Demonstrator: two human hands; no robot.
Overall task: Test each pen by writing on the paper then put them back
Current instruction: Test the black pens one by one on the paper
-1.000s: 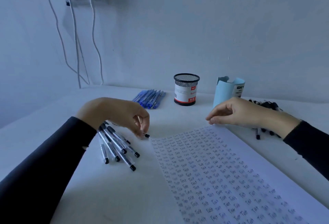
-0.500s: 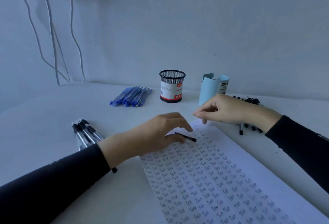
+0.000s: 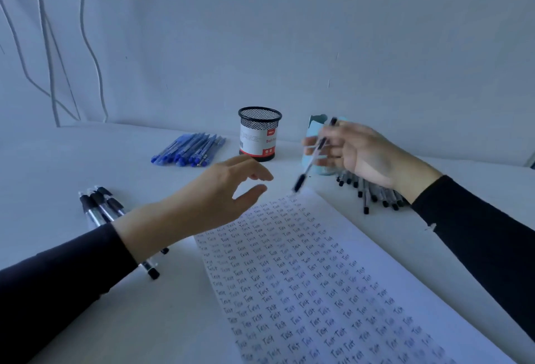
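Pen is pinched lightly in the right hand, left hand spread empty; slack fingers could drop it onto the paper.

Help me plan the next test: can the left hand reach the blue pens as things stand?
Probably yes: the left hand is open and empty, and nothing stands between it and the blue pens.
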